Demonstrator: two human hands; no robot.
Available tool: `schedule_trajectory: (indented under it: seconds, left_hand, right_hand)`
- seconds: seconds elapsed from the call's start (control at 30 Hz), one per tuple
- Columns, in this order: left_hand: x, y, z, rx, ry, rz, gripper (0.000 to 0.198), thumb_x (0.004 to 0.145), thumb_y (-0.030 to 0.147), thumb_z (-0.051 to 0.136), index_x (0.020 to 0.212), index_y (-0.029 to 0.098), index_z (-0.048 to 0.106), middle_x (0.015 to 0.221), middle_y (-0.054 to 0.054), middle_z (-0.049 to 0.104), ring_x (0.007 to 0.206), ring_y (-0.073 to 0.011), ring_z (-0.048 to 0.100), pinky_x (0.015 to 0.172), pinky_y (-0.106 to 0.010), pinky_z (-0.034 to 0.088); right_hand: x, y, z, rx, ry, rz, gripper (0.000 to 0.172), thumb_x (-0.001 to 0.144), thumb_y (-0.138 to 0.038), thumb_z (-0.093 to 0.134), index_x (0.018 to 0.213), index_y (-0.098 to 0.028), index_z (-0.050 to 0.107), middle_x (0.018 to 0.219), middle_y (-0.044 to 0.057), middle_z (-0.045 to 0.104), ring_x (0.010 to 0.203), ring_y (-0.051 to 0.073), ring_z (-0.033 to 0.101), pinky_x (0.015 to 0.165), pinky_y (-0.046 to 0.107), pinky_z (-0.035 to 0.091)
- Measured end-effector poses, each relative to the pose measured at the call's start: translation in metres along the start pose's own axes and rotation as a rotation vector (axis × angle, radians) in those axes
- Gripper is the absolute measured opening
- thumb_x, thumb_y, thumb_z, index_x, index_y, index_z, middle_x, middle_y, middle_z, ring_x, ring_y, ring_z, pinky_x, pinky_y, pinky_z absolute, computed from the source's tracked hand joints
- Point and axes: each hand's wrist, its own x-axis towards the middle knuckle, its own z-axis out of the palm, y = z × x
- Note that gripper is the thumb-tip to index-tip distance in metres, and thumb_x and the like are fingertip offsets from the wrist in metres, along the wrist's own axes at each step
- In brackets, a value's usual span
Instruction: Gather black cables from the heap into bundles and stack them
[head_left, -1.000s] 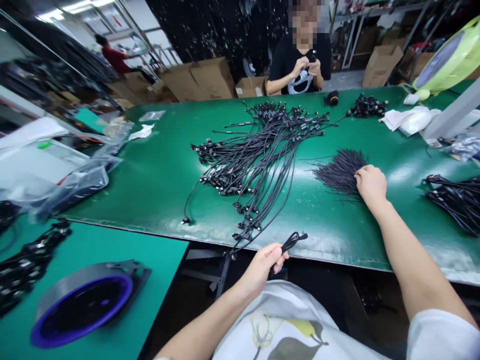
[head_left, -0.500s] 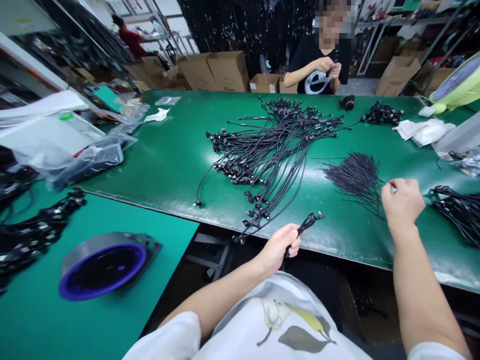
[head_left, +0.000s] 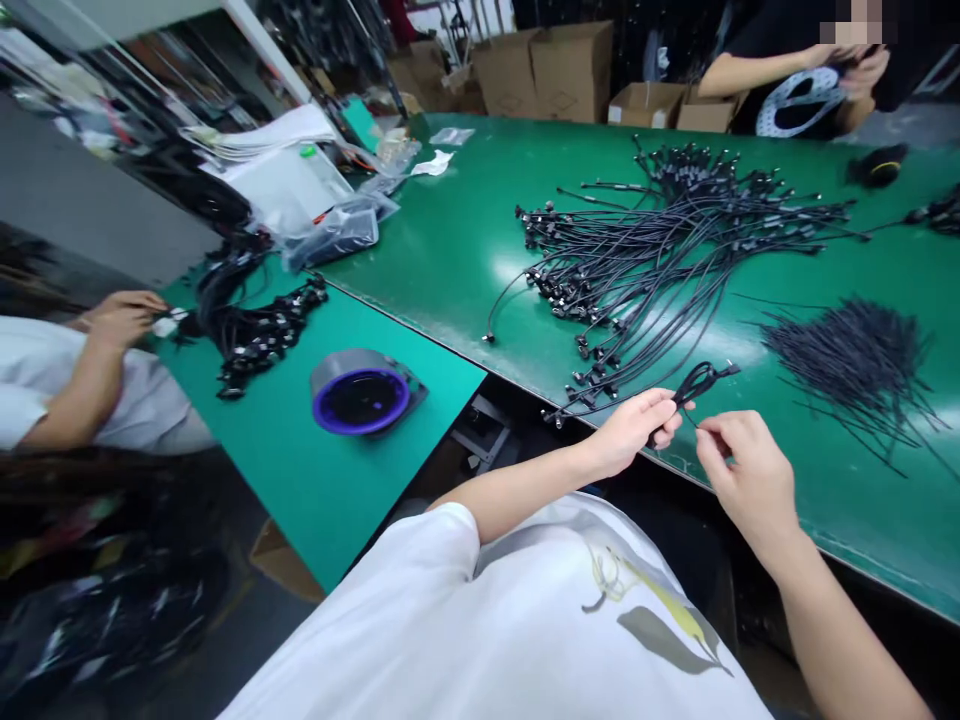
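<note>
My left hand (head_left: 636, 428) is closed around a coiled black cable (head_left: 697, 380) at the near edge of the green table (head_left: 450, 250). My right hand (head_left: 742, 470) sits just right of it, its fingers pinched on a thin black tie that reaches toward the coil. A large pile of black cables (head_left: 660, 240) lies fanned out on the table beyond my hands. A heap of thin black ties (head_left: 847, 345) lies to the right.
A grey reel with a purple rim (head_left: 361, 392) sits on a lower green bench (head_left: 315, 470) at left, beside a black cable bundle (head_left: 255, 320). Another person's hand (head_left: 120, 315) works there. A person in black sits across the table (head_left: 810, 70). Cardboard boxes (head_left: 555, 70) stand behind.
My right hand left the heap of ties with one pinched and came in beside my left hand. The left hand kept its coiled cable. My view swung left.
</note>
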Motion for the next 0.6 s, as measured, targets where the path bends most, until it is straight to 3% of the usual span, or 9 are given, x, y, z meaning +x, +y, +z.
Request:
schedule_trajectory:
  seconds: [0.13, 0.23, 0.33, 0.4, 0.43, 0.5, 0.6]
  left_hand:
    - [-0.008, 0.005, -0.007, 0.005, -0.035, 0.014, 0.048, 0.086, 0.048, 0.062, 0.118, 0.012, 0.056, 0.069, 0.006, 0.04, 0.055, -0.004, 0.034, 0.055, -0.021, 0.025]
    - [-0.013, 0.004, -0.011, 0.213, 0.075, 0.14, 0.048, 0.092, 0.045, 0.053, 0.126, 0.011, 0.057, 0.073, 0.003, 0.047, 0.059, -0.0063, 0.039, 0.059, -0.023, 0.033]
    - [-0.016, 0.006, -0.016, 0.573, 0.157, 0.321, 0.044, 0.095, 0.038, 0.046, 0.132, 0.017, 0.058, 0.094, -0.005, 0.062, 0.08, -0.0135, 0.055, 0.081, -0.03, 0.045]
    - [-0.017, 0.008, -0.019, 0.738, 0.146, 0.383, 0.041, 0.094, 0.031, 0.046, 0.13, 0.021, 0.061, 0.11, -0.007, 0.065, 0.102, -0.019, 0.058, 0.096, -0.034, 0.045]
    - [-0.017, 0.01, -0.02, 0.775, 0.131, 0.371, 0.039, 0.093, 0.028, 0.048, 0.128, 0.022, 0.063, 0.112, -0.007, 0.066, 0.107, -0.0205, 0.057, 0.098, -0.035, 0.044]
    - [-0.014, 0.01, -0.024, 0.761, 0.096, 0.253, 0.035, 0.09, 0.024, 0.051, 0.122, 0.022, 0.067, 0.101, -0.005, 0.068, 0.1, -0.0199, 0.06, 0.091, -0.033, 0.048]
    - [-0.002, 0.006, -0.037, 0.553, 0.016, -0.024, 0.028, 0.091, 0.022, 0.051, 0.11, 0.019, 0.071, 0.067, 0.001, 0.057, 0.063, -0.0118, 0.051, 0.066, -0.026, 0.045]
  right_hand:
    - [0.017, -0.001, -0.005, -0.126, -0.037, -0.152, 0.01, 0.095, -0.026, 0.053, 0.093, -0.021, 0.061, 0.095, 0.006, 0.062, 0.077, 0.017, 0.06, 0.065, 0.03, 0.043]
    - [0.022, -0.006, -0.004, -0.249, -0.042, -0.279, 0.011, 0.095, -0.025, 0.052, 0.093, -0.021, 0.062, 0.091, 0.006, 0.062, 0.074, 0.016, 0.059, 0.066, 0.031, 0.044]
    - [0.025, -0.011, -0.001, -0.31, -0.033, -0.416, 0.011, 0.092, -0.02, 0.055, 0.097, -0.022, 0.064, 0.099, 0.008, 0.067, 0.084, 0.021, 0.062, 0.075, 0.036, 0.045]
    - [0.028, -0.011, -0.001, -0.321, -0.065, -0.593, 0.024, 0.09, -0.015, 0.052, 0.109, -0.023, 0.064, 0.121, 0.01, 0.066, 0.106, 0.026, 0.062, 0.09, 0.041, 0.044]
    - [0.031, -0.009, -0.001, -0.319, -0.103, -0.684, 0.031, 0.09, -0.013, 0.05, 0.117, -0.023, 0.062, 0.131, 0.01, 0.062, 0.117, 0.028, 0.059, 0.097, 0.044, 0.042]
    - [0.036, 0.0, 0.0, -0.307, -0.185, -0.817, 0.042, 0.088, -0.013, 0.044, 0.127, -0.021, 0.058, 0.141, 0.011, 0.057, 0.126, 0.03, 0.054, 0.103, 0.048, 0.039]
    - [0.048, 0.021, 0.013, -0.246, -0.167, -0.984, 0.043, 0.086, -0.022, 0.041, 0.125, -0.024, 0.061, 0.127, 0.012, 0.066, 0.108, 0.03, 0.063, 0.091, 0.048, 0.046]
